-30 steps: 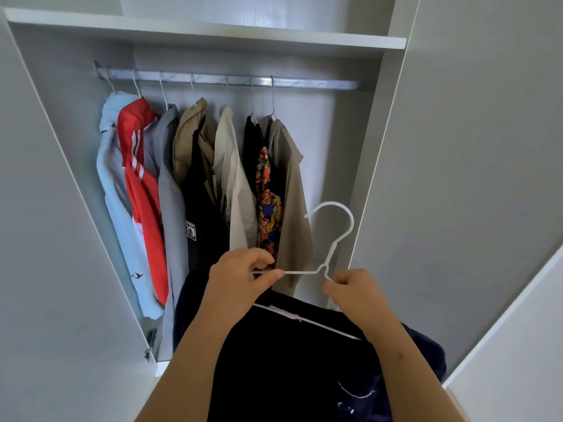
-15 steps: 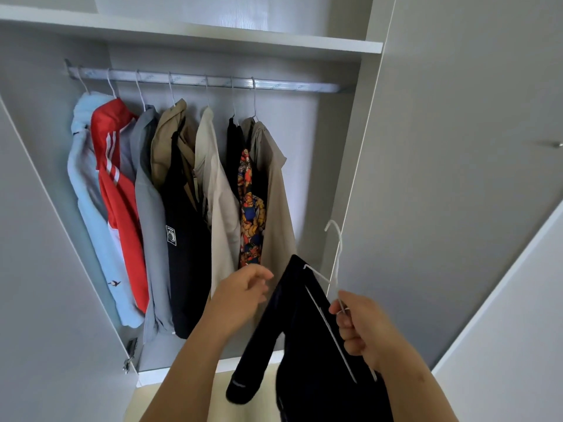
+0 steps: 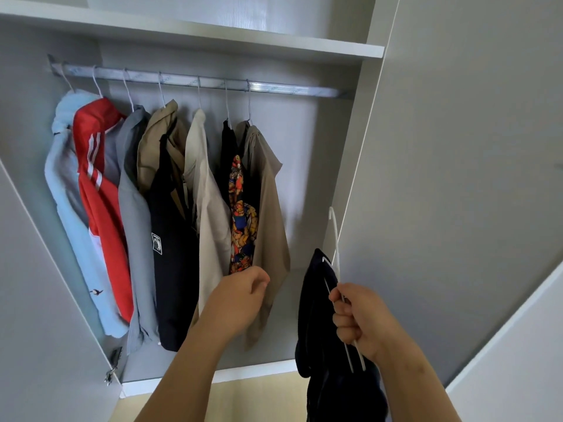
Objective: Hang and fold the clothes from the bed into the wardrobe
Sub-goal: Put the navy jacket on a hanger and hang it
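My right hand [image 3: 359, 321] grips a white wire hanger [image 3: 335, 239] by its shoulder wires, hook pointing up. A dark navy garment [image 3: 316, 300] hangs from that hanger, low at the wardrobe's right side. My left hand [image 3: 243, 293] is out in front of the khaki shirt [image 3: 268, 214], fingers loosely curled, holding nothing. The metal rail [image 3: 289, 89] runs across the top, with bare length to the right of the last hanger.
Several garments hang on the rail: a light blue hoodie [image 3: 67, 208], a red jacket [image 3: 100, 202], a grey shirt [image 3: 134, 214], a black vest, a cream shirt [image 3: 210, 214] and a patterned shirt. A white shelf [image 3: 213, 38] sits above. An open door [image 3: 472, 178] stands at right.
The hanger has turned edge-on and my left hand has let go of it. The right hand alone now carries the navy garment, raised a little toward the wardrobe's right side.
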The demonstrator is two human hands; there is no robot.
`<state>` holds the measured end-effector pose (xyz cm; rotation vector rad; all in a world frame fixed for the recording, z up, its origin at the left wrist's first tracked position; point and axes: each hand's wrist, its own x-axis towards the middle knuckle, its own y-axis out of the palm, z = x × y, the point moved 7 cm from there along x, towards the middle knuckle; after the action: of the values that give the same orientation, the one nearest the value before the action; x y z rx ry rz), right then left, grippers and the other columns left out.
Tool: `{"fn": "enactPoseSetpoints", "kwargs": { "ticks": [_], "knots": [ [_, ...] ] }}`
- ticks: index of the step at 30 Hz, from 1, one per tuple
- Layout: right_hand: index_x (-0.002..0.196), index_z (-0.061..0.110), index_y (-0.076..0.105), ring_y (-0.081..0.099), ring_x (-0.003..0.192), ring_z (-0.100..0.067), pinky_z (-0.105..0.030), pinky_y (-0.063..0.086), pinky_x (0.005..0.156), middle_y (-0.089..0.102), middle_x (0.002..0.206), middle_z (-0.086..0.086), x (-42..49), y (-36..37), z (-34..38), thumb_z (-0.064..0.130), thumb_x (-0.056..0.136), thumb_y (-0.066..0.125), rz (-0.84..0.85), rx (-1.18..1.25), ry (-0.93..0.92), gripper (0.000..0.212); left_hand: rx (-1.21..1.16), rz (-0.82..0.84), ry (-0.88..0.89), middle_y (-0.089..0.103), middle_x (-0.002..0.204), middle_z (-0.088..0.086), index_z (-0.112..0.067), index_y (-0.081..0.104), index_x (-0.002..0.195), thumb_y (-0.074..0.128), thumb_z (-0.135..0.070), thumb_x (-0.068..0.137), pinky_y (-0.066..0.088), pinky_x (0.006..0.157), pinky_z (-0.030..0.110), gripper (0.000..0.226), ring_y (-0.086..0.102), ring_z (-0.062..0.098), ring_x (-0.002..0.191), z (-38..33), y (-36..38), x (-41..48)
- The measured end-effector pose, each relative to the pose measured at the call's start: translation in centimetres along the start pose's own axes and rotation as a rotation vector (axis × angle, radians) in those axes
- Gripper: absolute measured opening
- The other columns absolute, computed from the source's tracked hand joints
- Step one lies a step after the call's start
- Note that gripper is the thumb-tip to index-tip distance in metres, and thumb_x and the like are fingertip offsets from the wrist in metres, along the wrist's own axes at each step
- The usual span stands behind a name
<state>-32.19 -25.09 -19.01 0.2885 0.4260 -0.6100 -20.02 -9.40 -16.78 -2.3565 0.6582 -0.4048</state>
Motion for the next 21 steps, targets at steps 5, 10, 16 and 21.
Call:
{"fn": "enactPoseSetpoints", "kwargs": {
  "ticks": [5,10,16,21],
  "knots": [
    [0.071,0.011,0.042,0.018,0.032,-0.007,-0.015,0.016,0.03,0.027,0.04,0.006,3.4,0.6,2.7,0.006,0.091,0.031,-0.018,-0.036,-0.038,0.023,0.063,-0.035,0.065,0.051,0.063,-0.016,-0.029,0.06,0.098,0.044,-0.024,0.096,0.031,0.048,0.011,0.017,0.049,-0.004,0.054,-0.4,-0.5,4.4],
    [0.068,0.011,0.043,0.018,0.031,-0.007,-0.013,0.015,0.031,0.027,0.039,0.006,8.5,0.8,6.1,0.006,0.092,0.032,-0.063,0.005,-0.039,0.027,0.02,-0.032,0.097,0.05,0.06,-0.014,-0.03,0.06,0.092,0.047,-0.023,0.095,0.033,0.049,0.013,0.014,0.047,-0.002,0.051,-0.7,-0.6,10.7],
    [0.069,0.01,0.046,0.018,0.03,-0.007,-0.013,0.015,0.03,0.027,0.039,0.006,15.9,3.3,10.7,0.006,0.091,0.032,-0.093,0.011,-0.046,0.026,-0.079,-0.079,0.121,0.063,0.078,-0.009,-0.027,0.062,0.098,0.043,-0.035,0.095,0.048,0.069,0.022,0.02,0.059,0.004,0.073,-0.3,-3.0,19.6],
    [0.071,0.009,0.048,0.018,0.029,-0.006,-0.012,0.014,0.03,0.027,0.038,0.007,22.8,6.9,15.7,0.007,0.093,0.033,-0.103,0.05,-0.041,0.027,-0.103,-0.119,0.139,0.061,0.082,-0.015,-0.025,0.063,0.1,0.044,-0.035,0.095,0.048,0.071,0.02,0.022,0.059,0.001,0.077,-0.4,-5.8,28.4]
  ]
}}
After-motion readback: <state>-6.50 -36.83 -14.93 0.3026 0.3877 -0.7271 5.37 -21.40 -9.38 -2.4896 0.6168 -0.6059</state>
